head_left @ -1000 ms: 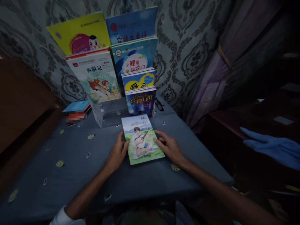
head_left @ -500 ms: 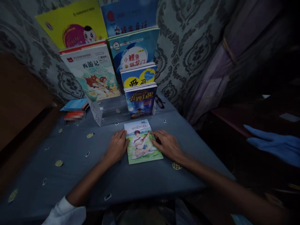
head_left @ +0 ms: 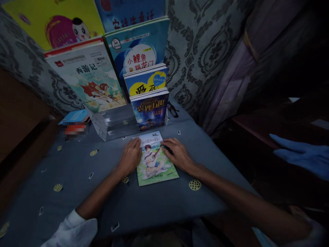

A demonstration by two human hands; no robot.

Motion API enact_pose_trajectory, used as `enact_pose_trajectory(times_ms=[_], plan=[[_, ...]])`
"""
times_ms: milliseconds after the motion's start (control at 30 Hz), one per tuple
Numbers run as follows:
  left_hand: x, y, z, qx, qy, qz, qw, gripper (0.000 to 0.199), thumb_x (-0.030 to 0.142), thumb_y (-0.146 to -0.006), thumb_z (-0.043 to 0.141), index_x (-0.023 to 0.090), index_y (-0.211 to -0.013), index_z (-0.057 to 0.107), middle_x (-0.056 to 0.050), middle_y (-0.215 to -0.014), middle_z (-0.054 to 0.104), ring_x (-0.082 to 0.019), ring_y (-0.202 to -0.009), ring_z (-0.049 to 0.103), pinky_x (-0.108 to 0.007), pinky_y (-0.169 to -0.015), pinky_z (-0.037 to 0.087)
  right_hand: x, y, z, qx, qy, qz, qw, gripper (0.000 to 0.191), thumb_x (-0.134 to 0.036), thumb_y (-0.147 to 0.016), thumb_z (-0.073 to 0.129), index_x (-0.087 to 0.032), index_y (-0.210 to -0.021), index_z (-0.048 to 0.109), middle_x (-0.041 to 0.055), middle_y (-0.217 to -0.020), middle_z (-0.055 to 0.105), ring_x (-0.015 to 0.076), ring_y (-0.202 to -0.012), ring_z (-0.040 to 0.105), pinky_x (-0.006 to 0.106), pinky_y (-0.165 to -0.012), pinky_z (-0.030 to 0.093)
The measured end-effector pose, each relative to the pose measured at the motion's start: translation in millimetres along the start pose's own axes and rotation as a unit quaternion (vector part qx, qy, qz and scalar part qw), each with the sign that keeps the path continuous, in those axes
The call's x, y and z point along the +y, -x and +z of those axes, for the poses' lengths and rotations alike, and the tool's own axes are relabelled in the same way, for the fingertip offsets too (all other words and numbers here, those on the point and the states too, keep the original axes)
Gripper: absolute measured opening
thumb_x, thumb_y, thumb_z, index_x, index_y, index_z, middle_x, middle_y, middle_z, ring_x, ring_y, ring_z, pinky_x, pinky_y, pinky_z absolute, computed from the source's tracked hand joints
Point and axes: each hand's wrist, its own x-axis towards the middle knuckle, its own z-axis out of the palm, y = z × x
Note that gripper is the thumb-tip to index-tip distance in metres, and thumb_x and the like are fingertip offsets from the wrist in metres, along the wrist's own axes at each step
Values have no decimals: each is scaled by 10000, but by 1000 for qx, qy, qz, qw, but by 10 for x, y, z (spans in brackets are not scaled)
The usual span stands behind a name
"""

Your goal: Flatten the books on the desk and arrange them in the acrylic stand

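A thin book [head_left: 154,164] with a drawing of a seated guitar player lies flat and closed on the blue-grey tablecloth. My left hand [head_left: 130,156] rests along its left edge, fingers stretched out and overlapping the upper left of the cover. Across from it, my right hand [head_left: 178,155] lies on the upper right edge, fingers extended and thumb bent in over the cover. Neither hand is wrapped round the book. Just behind it, a dark blue book [head_left: 150,109] stands at the front of a clear acrylic rack [head_left: 113,125].
Several more books, including a pale green one [head_left: 89,79] and a yellow one [head_left: 59,20], stand in the rack. Stacked books [head_left: 74,118] lie left of it, eyeglasses [head_left: 173,110] right. A blue glove shape [head_left: 303,151] shows beyond the table's right edge, near a purple curtain [head_left: 226,75].
Both hands have shifted slightly so their fingers cover more of the book's upper edges. The view has moved a little, and the rack appears larger and further left.
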Motion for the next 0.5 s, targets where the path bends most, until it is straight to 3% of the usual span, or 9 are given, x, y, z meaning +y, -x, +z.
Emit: enact_pose_trajectory(times_ms=[500], plan=[[191, -305, 135, -13, 26, 65, 997, 402, 186, -994, 407, 74, -1358, 537, -197, -1460, 548, -289, -1393, 495, -479, -1163, 408, 35, -13, 1, -8, -27, 27, 999, 337, -186, -906, 531, -189, -1186, 717, 132, -1148, 714, 293, -1058, 636, 487, -965, 491]])
